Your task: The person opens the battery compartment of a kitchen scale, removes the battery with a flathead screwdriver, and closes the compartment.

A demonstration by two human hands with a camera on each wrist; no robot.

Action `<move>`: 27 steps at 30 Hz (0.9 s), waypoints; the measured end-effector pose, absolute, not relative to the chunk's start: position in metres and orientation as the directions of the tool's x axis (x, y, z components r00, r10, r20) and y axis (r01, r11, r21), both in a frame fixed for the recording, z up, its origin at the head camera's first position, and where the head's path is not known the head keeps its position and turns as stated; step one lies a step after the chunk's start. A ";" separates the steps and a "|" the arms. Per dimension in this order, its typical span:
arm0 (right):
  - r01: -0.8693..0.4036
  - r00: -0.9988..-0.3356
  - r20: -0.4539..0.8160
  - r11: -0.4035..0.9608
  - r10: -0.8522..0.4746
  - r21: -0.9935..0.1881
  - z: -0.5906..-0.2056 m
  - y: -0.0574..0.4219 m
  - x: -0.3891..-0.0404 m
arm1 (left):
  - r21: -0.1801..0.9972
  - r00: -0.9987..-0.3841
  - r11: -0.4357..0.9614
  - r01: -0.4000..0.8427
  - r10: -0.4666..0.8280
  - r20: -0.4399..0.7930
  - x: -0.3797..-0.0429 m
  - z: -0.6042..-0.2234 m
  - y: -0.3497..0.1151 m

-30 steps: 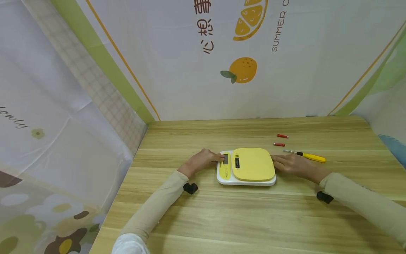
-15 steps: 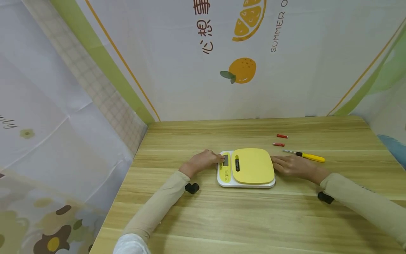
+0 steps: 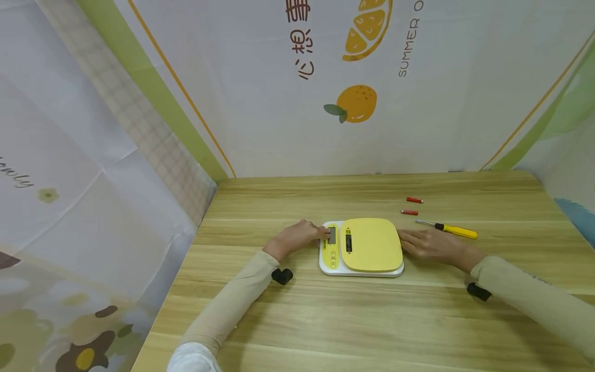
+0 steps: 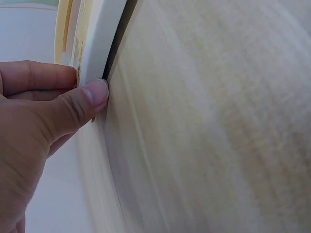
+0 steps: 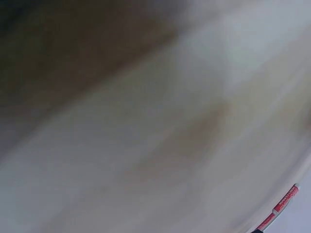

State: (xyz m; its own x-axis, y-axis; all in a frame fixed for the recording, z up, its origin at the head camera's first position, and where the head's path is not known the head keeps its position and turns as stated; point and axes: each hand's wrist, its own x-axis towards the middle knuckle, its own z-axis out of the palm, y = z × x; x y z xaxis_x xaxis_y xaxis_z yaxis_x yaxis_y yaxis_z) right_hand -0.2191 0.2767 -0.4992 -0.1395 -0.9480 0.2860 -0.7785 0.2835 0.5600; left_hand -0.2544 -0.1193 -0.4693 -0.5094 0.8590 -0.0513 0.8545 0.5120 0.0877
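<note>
A kitchen scale (image 3: 372,245) with a yellow platform and white base sits face up on the wooden table. Along its left side run a small grey display and several buttons. My left hand (image 3: 297,239) pinches the left edge, a fingertip over the display. In the left wrist view, the thumb of my left hand (image 4: 39,114) presses the underside of the white rim and the fingers lie on top. At the opposite edge, my right hand (image 3: 429,245) holds the scale's side; its fingertips are partly hidden there. The right wrist view is mostly blurred.
Two red batteries (image 3: 409,212) lie behind the scale to the right. A yellow-handled screwdriver (image 3: 457,231) rests just beyond my right hand. Printed cloth (image 3: 279,129) hangs behind the wooden table (image 3: 353,320) and along its sides.
The scale's near edge appears slightly lower in the head view, as if its angle has shifted a little. Both hands stay at its sides. Batteries and screwdriver have not moved.
</note>
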 end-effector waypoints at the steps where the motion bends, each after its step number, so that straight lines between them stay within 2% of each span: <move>1: -0.776 -0.142 0.282 0.284 -0.949 0.564 -0.500 0.277 -0.219 | 0.087 -0.509 0.511 0.855 0.859 -0.050 -0.254 -0.469 -0.119; 10: -0.755 -0.140 0.280 0.285 -0.950 0.591 -0.502 0.278 -0.218 | 0.121 -0.506 0.505 0.855 0.862 -0.027 -0.254 -0.470 -0.119; 15: -0.740 -0.136 0.269 0.278 -0.954 0.612 -0.498 0.275 -0.215 | 0.225 -0.512 0.500 0.836 0.859 -0.007 -0.257 -0.471 -0.119; 17: -0.748 -0.166 0.256 0.291 -0.952 0.597 -0.494 0.274 -0.212 | 0.276 -0.522 0.503 0.819 0.853 -0.003 -0.258 -0.472 -0.120; 19: -0.775 -0.243 0.249 0.343 -0.937 0.530 -0.488 0.272 -0.207 | 0.315 -0.546 0.518 0.795 0.837 0.002 -0.259 -0.473 -0.122; 22: -0.791 -0.451 0.270 0.521 -0.851 0.322 -0.478 0.267 -0.193 | 0.366 -0.620 0.571 0.735 0.784 0.022 -0.260 -0.472 -0.126; 25: -0.696 -0.669 0.305 0.715 -0.678 0.064 -0.467 0.259 -0.176 | 0.440 -0.707 0.618 0.652 0.705 0.056 -0.262 -0.469 -0.131; 27: -0.612 -0.752 0.343 0.789 -0.563 -0.046 -0.462 0.252 -0.163 | 0.512 -0.736 0.612 0.603 0.675 0.060 -0.265 -0.467 -0.133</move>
State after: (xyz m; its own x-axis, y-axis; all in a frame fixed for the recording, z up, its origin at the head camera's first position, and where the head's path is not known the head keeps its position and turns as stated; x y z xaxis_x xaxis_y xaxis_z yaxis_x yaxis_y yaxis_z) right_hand -0.1633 0.2523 -0.4621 -0.7516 -0.5632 0.3433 -0.6123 0.7893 -0.0455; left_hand -0.2651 -0.1334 -0.4673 -0.7356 0.6747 0.0600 0.6029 0.6119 0.5119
